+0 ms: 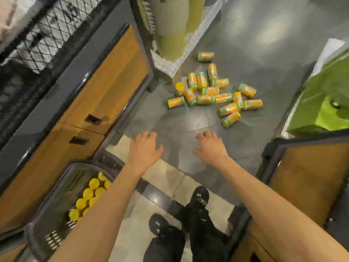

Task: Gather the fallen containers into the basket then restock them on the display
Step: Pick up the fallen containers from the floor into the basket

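Seen from above, looking down past two bare forearms toward a grey tiled floor (245, 59). Left hand (144, 148) stretched forward, palm down, fingers spread and loose, grasping nothing. Right hand (210, 146) likewise held out over the floor, fingers slightly curled, empty. Both hands apart from each other and well short of the fallen containers (213, 91), a scattered heap of yellow-orange cylinders with teal bands, lying mostly on their sides on the floor farther ahead. One of them, at the heap's left edge, turned so that its yellow lid (179, 86) shows. One stray container (204, 56) lying alone beyond the heap, just beside the white tiled base of a display (170, 27) stacked with pale green cylinders. At lower left, a dark grey plastic basket (43, 224) on the floor, partly hidden under the left forearm, already holding several upright containers with round yellow lids (88, 193) facing up. Wooden cabinets with dark frames (105, 87) along the left side, black wire mesh above them. Another wooden panel (306, 180) at right, with a bright green object (324, 103) above it, too blurred to identify. Below the arms, dark trousers and two black shoes (200, 195) on pale floor tiles.
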Demonstrator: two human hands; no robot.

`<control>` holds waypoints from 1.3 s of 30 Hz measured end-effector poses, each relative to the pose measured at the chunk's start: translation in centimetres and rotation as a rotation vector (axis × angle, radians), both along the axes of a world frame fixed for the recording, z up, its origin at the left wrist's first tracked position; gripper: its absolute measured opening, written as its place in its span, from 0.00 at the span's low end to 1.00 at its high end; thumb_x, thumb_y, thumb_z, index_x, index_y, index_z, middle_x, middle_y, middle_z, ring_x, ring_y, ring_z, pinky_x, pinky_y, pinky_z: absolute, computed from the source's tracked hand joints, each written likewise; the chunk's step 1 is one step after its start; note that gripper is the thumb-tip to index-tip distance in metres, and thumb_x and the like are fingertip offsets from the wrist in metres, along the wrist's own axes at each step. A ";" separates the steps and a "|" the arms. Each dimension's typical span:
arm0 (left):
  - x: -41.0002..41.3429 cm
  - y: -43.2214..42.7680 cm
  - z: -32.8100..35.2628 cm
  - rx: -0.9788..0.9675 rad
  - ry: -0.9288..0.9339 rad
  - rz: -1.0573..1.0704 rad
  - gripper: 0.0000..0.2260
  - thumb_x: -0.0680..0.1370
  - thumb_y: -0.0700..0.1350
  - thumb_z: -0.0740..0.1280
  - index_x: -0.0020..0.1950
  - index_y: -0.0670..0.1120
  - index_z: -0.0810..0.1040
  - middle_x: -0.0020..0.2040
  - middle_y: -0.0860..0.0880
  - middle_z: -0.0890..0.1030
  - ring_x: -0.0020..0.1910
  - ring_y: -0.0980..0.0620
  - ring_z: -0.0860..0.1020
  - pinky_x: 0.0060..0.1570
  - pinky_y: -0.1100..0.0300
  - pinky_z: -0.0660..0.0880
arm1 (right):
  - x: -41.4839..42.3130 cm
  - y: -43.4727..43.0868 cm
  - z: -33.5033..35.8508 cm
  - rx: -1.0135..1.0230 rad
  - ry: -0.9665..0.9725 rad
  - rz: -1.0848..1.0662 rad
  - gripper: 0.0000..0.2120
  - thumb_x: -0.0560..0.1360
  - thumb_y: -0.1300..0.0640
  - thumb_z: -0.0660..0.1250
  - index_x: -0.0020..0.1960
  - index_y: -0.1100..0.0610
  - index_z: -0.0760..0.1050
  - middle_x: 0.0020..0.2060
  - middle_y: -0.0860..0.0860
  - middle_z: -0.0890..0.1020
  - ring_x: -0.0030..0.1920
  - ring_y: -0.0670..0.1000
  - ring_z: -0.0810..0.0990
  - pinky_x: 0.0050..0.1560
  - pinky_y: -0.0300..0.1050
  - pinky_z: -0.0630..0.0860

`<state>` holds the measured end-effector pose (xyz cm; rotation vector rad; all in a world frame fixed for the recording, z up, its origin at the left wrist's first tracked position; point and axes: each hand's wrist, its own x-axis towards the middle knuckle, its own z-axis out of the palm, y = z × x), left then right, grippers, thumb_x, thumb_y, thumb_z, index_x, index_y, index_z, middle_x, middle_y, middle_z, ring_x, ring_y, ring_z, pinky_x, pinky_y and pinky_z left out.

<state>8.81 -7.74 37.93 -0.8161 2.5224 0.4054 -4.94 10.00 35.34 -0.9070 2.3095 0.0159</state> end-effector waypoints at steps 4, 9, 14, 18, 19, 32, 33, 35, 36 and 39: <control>-7.3 2.8 0.0 -0.009 -0.017 -0.061 0.19 0.79 0.56 0.60 0.67 0.49 0.70 0.63 0.46 0.74 0.64 0.42 0.70 0.60 0.47 0.68 | -5.8 4.8 -0.1 0.014 -0.002 -0.125 0.22 0.76 0.50 0.62 0.68 0.57 0.67 0.64 0.57 0.70 0.65 0.60 0.68 0.62 0.54 0.68; -14.7 6.1 -0.4 0.004 -0.036 -0.181 0.20 0.79 0.56 0.61 0.67 0.48 0.70 0.64 0.45 0.73 0.65 0.42 0.70 0.59 0.47 0.69 | -11.7 9.0 -0.2 0.040 0.011 -0.223 0.23 0.77 0.50 0.63 0.69 0.57 0.67 0.65 0.57 0.69 0.66 0.60 0.68 0.63 0.54 0.68; -21.6 7.9 -1.0 0.056 -0.050 -0.288 0.20 0.80 0.56 0.60 0.68 0.48 0.69 0.64 0.45 0.73 0.64 0.42 0.71 0.60 0.46 0.70 | -16.7 11.9 -0.7 0.053 0.015 -0.325 0.22 0.78 0.49 0.63 0.68 0.56 0.68 0.64 0.57 0.70 0.65 0.60 0.68 0.62 0.55 0.68; -27.2 8.2 -1.6 0.076 -0.043 -0.356 0.20 0.80 0.56 0.60 0.68 0.47 0.70 0.64 0.44 0.74 0.65 0.42 0.70 0.61 0.45 0.70 | -21.2 13.3 -1.0 0.103 0.011 -0.381 0.23 0.78 0.47 0.63 0.68 0.57 0.68 0.64 0.57 0.70 0.66 0.60 0.68 0.62 0.55 0.68; -28.6 8.1 -1.9 0.076 -0.044 -0.375 0.20 0.80 0.55 0.60 0.68 0.46 0.70 0.64 0.44 0.74 0.65 0.42 0.70 0.61 0.45 0.70 | -22.4 13.5 -1.2 0.106 0.016 -0.397 0.23 0.78 0.47 0.63 0.68 0.57 0.68 0.64 0.57 0.70 0.66 0.60 0.68 0.62 0.55 0.68; -43.9 7.9 -11.8 0.170 -0.125 -0.505 0.22 0.80 0.55 0.60 0.70 0.46 0.69 0.65 0.43 0.75 0.65 0.42 0.71 0.59 0.47 0.70 | -35.6 13.1 -8.5 0.216 -0.015 -0.430 0.23 0.79 0.47 0.62 0.68 0.58 0.67 0.64 0.58 0.70 0.66 0.60 0.68 0.61 0.55 0.69; -44.5 8.0 -12.9 0.171 -0.126 -0.506 0.22 0.80 0.55 0.60 0.70 0.45 0.70 0.65 0.43 0.74 0.66 0.42 0.71 0.59 0.47 0.70 | -36.5 13.0 -9.6 0.218 -0.031 -0.438 0.23 0.79 0.47 0.62 0.69 0.58 0.67 0.64 0.58 0.70 0.66 0.60 0.67 0.61 0.55 0.69; -45.6 8.0 -15.3 0.166 -0.125 -0.510 0.21 0.80 0.55 0.61 0.69 0.45 0.70 0.65 0.43 0.75 0.65 0.42 0.71 0.59 0.47 0.71 | -38.1 12.8 -12.0 0.216 -0.041 -0.451 0.24 0.78 0.47 0.62 0.70 0.57 0.67 0.65 0.58 0.70 0.67 0.61 0.67 0.63 0.55 0.68; -46.2 8.1 -16.6 0.167 -0.126 -0.516 0.21 0.80 0.55 0.60 0.69 0.45 0.71 0.64 0.43 0.75 0.65 0.41 0.72 0.58 0.47 0.71 | -38.8 12.8 -13.4 0.209 -0.039 -0.454 0.24 0.78 0.48 0.62 0.70 0.57 0.66 0.66 0.58 0.70 0.67 0.61 0.67 0.63 0.56 0.68; -47.8 8.3 -20.9 0.176 -0.123 -0.510 0.20 0.80 0.54 0.60 0.69 0.45 0.71 0.63 0.42 0.75 0.64 0.40 0.72 0.58 0.46 0.73 | -40.4 12.7 -18.1 0.190 -0.047 -0.453 0.24 0.78 0.49 0.62 0.70 0.58 0.67 0.66 0.59 0.69 0.68 0.61 0.66 0.64 0.56 0.68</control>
